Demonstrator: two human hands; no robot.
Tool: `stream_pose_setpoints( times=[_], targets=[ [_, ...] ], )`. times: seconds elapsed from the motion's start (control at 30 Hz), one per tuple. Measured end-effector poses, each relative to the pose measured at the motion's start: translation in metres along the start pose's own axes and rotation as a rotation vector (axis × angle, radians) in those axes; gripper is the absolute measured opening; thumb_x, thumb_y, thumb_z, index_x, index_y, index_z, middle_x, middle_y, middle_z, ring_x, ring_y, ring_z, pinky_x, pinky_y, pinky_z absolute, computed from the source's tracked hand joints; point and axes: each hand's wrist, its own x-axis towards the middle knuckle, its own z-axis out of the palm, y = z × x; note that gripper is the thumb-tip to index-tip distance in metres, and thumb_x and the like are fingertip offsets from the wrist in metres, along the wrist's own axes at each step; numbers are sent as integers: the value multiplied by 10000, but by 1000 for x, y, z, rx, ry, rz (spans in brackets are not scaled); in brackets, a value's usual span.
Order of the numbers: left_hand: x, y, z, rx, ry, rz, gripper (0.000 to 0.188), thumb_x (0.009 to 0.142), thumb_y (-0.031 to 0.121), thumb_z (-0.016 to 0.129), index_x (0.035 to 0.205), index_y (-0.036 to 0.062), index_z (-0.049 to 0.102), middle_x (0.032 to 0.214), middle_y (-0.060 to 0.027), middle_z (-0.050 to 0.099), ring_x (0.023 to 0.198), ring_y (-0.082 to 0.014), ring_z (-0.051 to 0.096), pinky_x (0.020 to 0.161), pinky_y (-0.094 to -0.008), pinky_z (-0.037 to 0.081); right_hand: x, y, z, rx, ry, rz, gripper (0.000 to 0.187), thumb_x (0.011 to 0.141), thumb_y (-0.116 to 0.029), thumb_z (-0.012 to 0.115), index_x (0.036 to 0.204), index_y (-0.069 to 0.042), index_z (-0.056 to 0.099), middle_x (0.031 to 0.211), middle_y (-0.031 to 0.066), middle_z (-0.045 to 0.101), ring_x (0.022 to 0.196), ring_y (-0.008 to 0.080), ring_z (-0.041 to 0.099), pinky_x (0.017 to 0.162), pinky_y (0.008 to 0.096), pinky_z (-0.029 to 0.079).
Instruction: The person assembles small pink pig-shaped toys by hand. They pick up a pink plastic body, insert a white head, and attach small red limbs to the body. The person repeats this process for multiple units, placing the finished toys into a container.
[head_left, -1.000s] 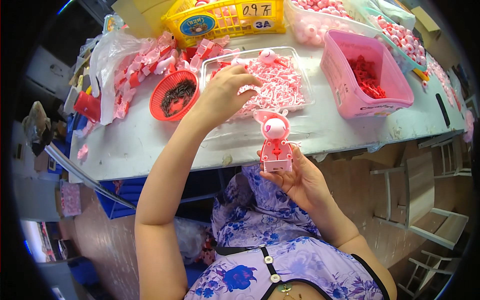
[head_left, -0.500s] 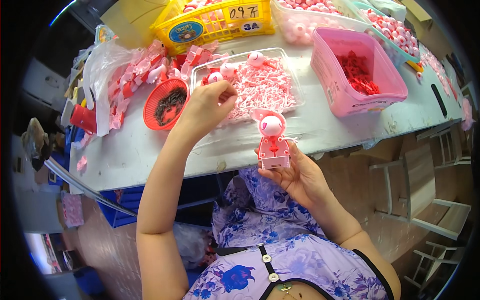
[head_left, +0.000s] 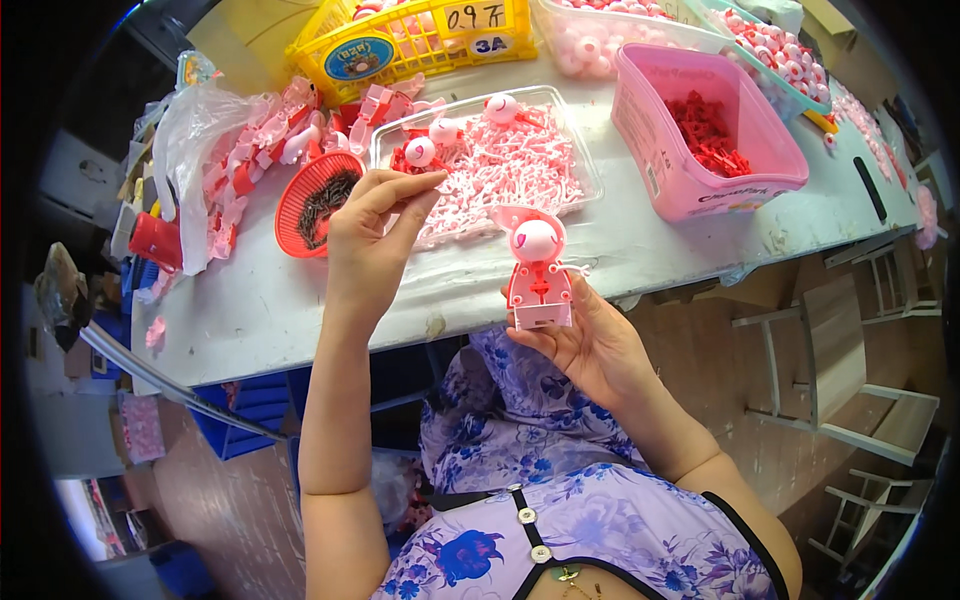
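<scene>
My right hand [head_left: 590, 340] holds a half-assembled pink toy figure [head_left: 541, 286] upright over the table's front edge. The figure has a round white head inside a pink hood, an open pink body with a red piece in its middle, and a thin white arm sticking out to the right. My left hand [head_left: 375, 235] is closed in a pinch above the near left part of a clear plastic tray [head_left: 590, 165]. Whatever lies between its fingertips is too small to make out. Heaped in the tray are small pink-white pieces [head_left: 515, 165], with several white ball heads [head_left: 420, 152] on top.
Left of the tray, a red basket [head_left: 290, 215] holds dark screws. Behind it lie pink plastic shells [head_left: 240, 180] and a white plastic bag [head_left: 190, 150]. A yellow crate [head_left: 400, 60], a pink tub [head_left: 690, 190] with red pieces and bins of ball heads stand further back.
My left hand has drawn back a little toward me and turned, its fingers now straighter over the tray's edge. My right hand still holds the toy figure.
</scene>
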Motion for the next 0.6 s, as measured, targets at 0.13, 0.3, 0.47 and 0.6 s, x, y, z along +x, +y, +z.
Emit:
stream_pose_setpoints(
  times=[0.13, 0.3, 0.47, 0.6],
  targets=[
    [-1, -2, -2, -226, 74, -6, 168, 910, -23, 563, 1052, -48, 650, 979, -68, 594, 955, -133, 607, 873, -270, 497, -2, -1, 1, -5, 5, -26, 500, 1012, -371, 402, 1339, 8, 402, 1276, 207, 529, 1150, 277, 563, 981, 413, 493],
    [-7, 2, 3, -540, 93, -91, 162, 938, -39, 483, 1085, -25, 550, 896, -57, 548, 961, -140, 617, 892, -324, 535, -2, 1, 0, 1, 8, -17, 499, 1010, -369, 410, 1342, 3, 396, 1279, 208, 527, 1157, 274, 559, 985, 417, 491],
    [-22, 17, 12, -369, -33, -61, 210, 935, -14, 487, 1144, -3, 503, 920, -102, 596, 880, -166, 627, 792, -303, 530, -2, 0, 1, -4, 7, -6, 493, 1011, -366, 405, 1347, -5, 391, 1282, 205, 523, 1157, 266, 559, 984, 412, 493],
    [-29, 32, 17, -278, -89, -136, 280, 900, -26, 561, 1178, -4, 533, 946, -97, 635, 828, -106, 598, 727, -256, 500, -2, -1, 4, 14, 13, 4, 454, 1009, -351, 421, 1312, -15, 408, 1239, 152, 544, 1110, 225, 579, 956, 392, 512]
  ],
)
